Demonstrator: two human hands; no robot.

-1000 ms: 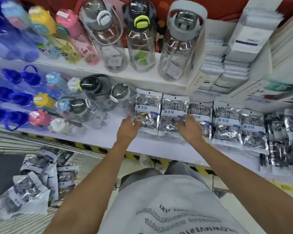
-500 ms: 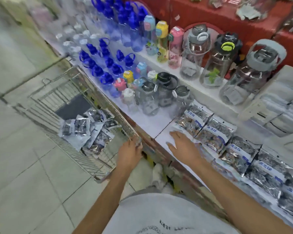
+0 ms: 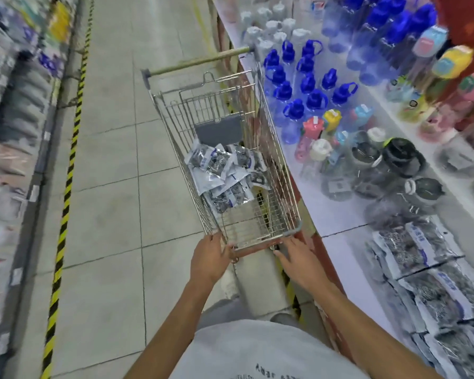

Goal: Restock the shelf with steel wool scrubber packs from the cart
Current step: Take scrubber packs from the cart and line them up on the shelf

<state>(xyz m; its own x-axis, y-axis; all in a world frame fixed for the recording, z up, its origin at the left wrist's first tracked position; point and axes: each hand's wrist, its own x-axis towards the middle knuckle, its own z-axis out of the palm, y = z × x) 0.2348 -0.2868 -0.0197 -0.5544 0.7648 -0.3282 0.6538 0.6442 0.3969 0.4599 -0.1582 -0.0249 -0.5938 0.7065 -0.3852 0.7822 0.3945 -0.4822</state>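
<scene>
Shop aisle; hands [image 3: 253, 259] at cart [image 3: 282, 170]; pack labels unreadable.

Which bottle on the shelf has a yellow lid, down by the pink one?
The small bottle with the yellow lid stands just right of the pink-lidded bottle, in front of the blue-capped bottles. A bigger yellow-lidded one sits higher up.

- The head camera looks steeply down and forward along the aisle, from close above.
- Cart [image 3: 268, 160] towards 12 o'clock, shelf [image 3: 337, 214] at 3 o'clock.
</scene>
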